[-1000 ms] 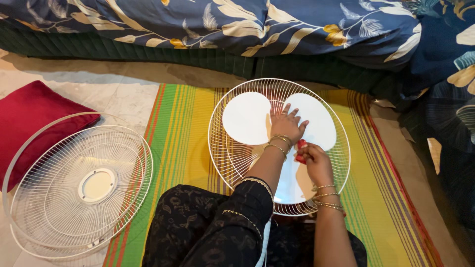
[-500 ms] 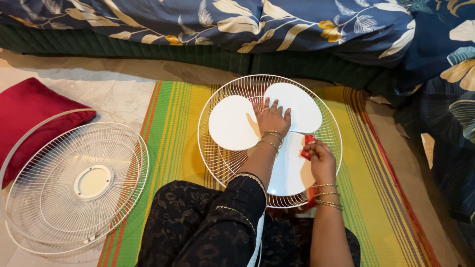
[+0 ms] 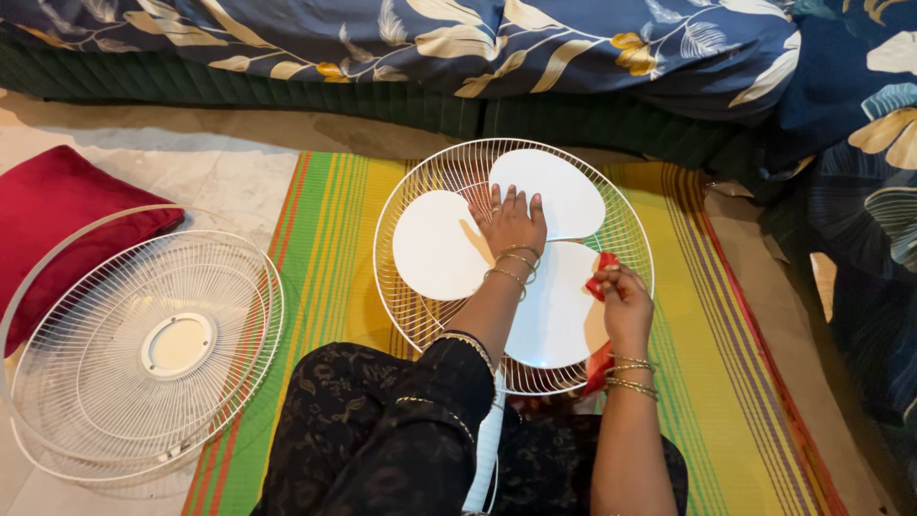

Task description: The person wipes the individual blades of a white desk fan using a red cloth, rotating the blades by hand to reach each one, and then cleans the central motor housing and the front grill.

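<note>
Left hand (image 3: 510, 222): I press it flat, fingers spread, on the white fan blade (image 3: 535, 277).
Right hand (image 3: 621, 296): I grip the red cloth (image 3: 601, 274).
Change: blade has turned under my hands.

Floor: we see pale tile (image 3: 220, 182) left of the striped mat (image 3: 325, 248).
Bedding: blue floral cover (image 3: 430, 43) beyond it.

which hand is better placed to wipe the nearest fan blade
Right. The right hand already pinches the red cloth at that white fan blade's edge, while the left hand lies flat on the hub.
</note>
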